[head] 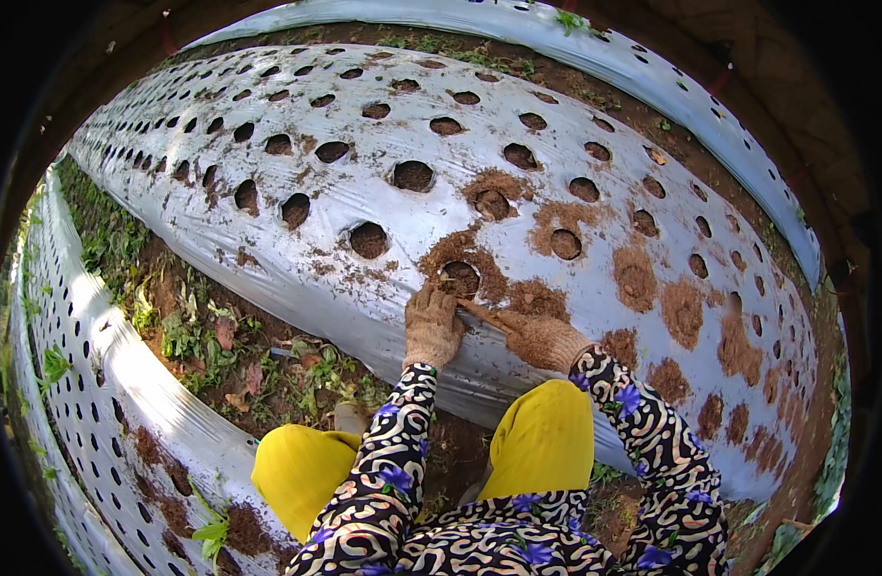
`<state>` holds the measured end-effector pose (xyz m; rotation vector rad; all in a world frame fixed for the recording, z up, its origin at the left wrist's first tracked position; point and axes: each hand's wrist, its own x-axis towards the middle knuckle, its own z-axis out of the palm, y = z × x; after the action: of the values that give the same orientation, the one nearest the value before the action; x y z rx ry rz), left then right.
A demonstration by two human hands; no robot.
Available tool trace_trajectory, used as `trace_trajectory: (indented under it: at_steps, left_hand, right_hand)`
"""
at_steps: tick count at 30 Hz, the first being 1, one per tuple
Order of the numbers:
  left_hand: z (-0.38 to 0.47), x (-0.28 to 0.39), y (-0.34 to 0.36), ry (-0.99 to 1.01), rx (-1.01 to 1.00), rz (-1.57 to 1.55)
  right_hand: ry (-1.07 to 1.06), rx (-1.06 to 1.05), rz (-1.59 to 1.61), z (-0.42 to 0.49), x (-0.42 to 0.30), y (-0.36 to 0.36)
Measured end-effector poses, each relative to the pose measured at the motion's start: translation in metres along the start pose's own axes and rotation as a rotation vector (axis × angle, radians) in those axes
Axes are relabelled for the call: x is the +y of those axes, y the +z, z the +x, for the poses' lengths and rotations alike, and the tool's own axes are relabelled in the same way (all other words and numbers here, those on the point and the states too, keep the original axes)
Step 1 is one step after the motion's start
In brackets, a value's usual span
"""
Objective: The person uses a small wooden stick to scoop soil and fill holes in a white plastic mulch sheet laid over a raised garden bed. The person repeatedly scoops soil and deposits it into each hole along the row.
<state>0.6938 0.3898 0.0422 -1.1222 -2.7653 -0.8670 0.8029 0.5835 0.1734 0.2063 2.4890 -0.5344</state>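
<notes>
My left hand (434,327), in a soil-stained knit glove, rests at the near rim of a round planting hole (459,279) in silvery plastic mulch film (383,302). Its fingertips touch the soil there; whether they grip anything is unclear. Gloved too, my right hand (545,338) is closed on a thin wooden stick (484,315), whose far end reaches the hole's near edge beside my left fingers. Loose brown soil (484,263) lies around the hole's far and right sides, and a mound of it (538,299) sits just beyond my right hand.
Rows of holes run across the film-covered bed, with soil heaps (635,277) to the right. A weedy dirt furrow (268,345) lies at the left, beside another covered bed (146,374). My yellow-clad knees (545,432) are close to the near bed. Another covered bed (628,68) stands beyond.
</notes>
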Motion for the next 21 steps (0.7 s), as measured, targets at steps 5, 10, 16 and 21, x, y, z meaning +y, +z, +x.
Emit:
trace_trajectory:
  at_steps: [5,10,16,21]
  left_hand:
    - [0.0,-0.001,0.002,0.027,0.055,-0.03]
    - [0.001,-0.002,0.008,0.025,0.039,-0.012]
    - [0.003,0.002,0.006,0.011,0.053,-0.045]
    - [0.003,0.003,0.0,0.029,0.061,-0.019]
  right_hand:
    - [-0.008,-0.085,-0.399,-0.046,-0.043,-0.096]
    - [0.165,-0.076,-0.526,0.046,-0.064,-0.053]
    - [0.253,0.198,-0.255,0.047,-0.032,0.031]
    - [0.342,0.169,0.178,0.025,-0.046,0.051]
